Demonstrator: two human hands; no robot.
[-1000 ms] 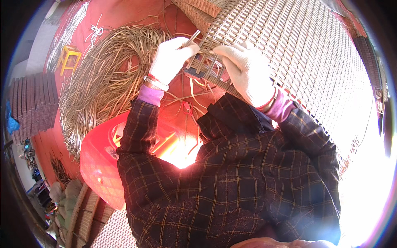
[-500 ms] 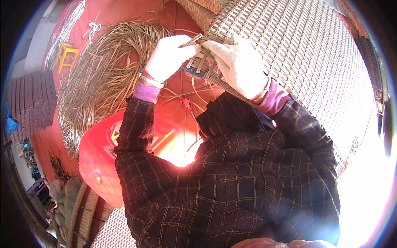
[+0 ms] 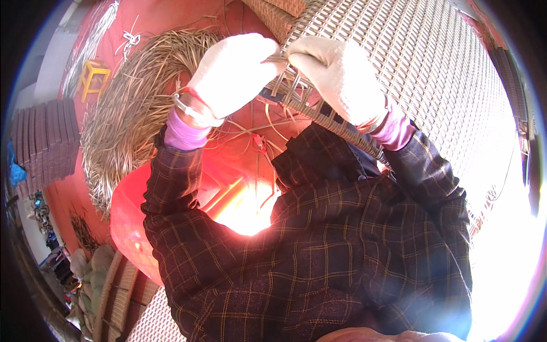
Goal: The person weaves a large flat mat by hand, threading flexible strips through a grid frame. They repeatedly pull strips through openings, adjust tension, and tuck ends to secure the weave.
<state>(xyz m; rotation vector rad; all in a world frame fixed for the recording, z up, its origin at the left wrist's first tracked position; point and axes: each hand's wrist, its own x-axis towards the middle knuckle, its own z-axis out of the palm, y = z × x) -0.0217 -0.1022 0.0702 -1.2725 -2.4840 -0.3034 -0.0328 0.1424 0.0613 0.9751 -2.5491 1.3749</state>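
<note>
- Brown and thin, a strand [image 3: 277, 58] is bridging both hands at the left corner of the woven panel [image 3: 416, 68]; it is looking light, flexible and perhaps slightly slippery.
- Left hand [image 3: 233, 71], white-gloved, is hovering just beyond that corner, its thumb and fingertips pinching the strand; how its remaining fingers are lying, I cannot tell.
- Right hand [image 3: 336, 71], gloved alike, is working above the panel's corner, thumb and forefinger pressing together on the strand's other side.
- For control, a pinch close to the weave is seeming best, since a sharp bend could be creasing the strand; whether it is joining the panel is staying hidden.
- Broad and probably stiff, the panel is offering its bound rim [image 3: 330, 124] as the firmest hold, while the open gaps near the corner are likely giving more.
- Red floor [image 3: 171, 17] is spreading left of the panel, bearing a large coil of strips [image 3: 137, 108].
- Farther left of the panel, a yellow stool [image 3: 97, 70] and a brown stack [image 3: 45, 137] are standing; strong light is glaring across the panel's right side.
</note>
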